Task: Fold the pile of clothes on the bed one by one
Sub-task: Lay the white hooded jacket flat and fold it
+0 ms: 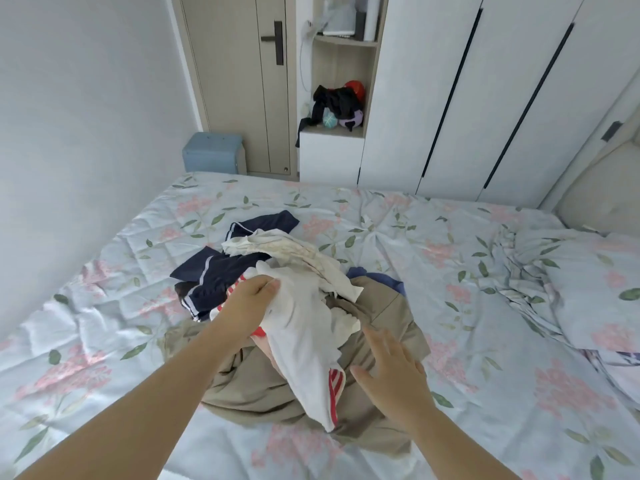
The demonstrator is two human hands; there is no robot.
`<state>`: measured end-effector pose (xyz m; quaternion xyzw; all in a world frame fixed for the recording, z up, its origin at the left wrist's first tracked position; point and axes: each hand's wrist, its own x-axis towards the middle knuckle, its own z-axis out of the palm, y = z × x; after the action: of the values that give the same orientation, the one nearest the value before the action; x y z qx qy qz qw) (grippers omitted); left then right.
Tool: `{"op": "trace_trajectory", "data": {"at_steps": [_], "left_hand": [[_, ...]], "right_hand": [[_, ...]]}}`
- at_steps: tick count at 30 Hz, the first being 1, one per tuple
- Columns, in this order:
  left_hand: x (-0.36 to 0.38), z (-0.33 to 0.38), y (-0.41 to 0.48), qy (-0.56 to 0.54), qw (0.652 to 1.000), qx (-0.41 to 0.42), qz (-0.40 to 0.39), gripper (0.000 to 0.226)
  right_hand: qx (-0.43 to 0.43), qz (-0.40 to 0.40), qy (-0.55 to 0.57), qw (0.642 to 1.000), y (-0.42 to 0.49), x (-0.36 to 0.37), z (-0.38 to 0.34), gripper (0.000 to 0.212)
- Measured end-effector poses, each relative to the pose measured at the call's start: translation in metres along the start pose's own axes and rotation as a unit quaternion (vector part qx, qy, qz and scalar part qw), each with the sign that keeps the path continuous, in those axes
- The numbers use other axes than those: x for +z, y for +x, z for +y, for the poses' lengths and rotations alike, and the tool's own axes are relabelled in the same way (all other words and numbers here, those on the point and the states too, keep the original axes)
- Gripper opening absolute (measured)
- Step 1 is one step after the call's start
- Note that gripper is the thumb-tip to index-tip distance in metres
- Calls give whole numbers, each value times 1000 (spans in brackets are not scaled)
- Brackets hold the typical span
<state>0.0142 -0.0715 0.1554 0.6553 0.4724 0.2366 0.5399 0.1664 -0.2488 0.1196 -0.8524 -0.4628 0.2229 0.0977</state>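
Note:
A pile of clothes lies in the middle of the bed (433, 237). On top is a white garment with red stripes (304, 341), lifted off the heap. My left hand (251, 303) grips its upper part. My right hand (391, 368) hovers just right of it with fingers spread, above a khaki garment (263, 393) that spreads out underneath. A cream top (277, 249) and a navy garment with white stripes (214, 275) lie behind, with a bit of blue cloth (381, 277) at the right.
The bed has a floral light-blue cover. A rumpled quilt and pillow (568, 296) lie at the right. A white wall runs along the left. Beyond the bed stand a blue stool (213, 152), a door (239, 81), shelves and a white wardrobe (467, 98).

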Motion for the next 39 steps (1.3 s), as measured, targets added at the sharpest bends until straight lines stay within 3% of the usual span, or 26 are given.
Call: {"op": "trace_trajectory", "data": {"at_steps": [9,17,19,21,23,27,30,34,37,39], "left_hand": [[50,120,-79,-43,993,103,35,27],[92,194,-138,-175,974,145,12,24],[95,215,-150,-205,963,174,-3,25],[94,231,-153,-199,958,207,11,27],[91,234,-146,-163,961,218,42,30],[94,198,-124,-38,982,161,90,37],[99,154,-108,103,980,142,89,36],[115,107,-107,263,958,113,-1,11],[147,94,-136,288,934,128,-167,69],[170,90,-158,214,939,100,-249,85]], "right_hand": [[-92,47,79,991,-47,-68,35,73],[-125,36,177,976,-77,-102,63,102],[-139,60,245,958,-80,-111,68,85],[-147,82,287,943,-85,-124,74,42],[-147,109,279,943,-91,-142,80,16],[-82,76,316,942,-99,-170,91,27],[-60,31,320,945,-103,-186,91,21],[0,-2,344,939,-100,-194,95,15],[53,-2,465,884,-101,-194,91,9],[64,-6,538,840,-102,-195,85,14]]}}
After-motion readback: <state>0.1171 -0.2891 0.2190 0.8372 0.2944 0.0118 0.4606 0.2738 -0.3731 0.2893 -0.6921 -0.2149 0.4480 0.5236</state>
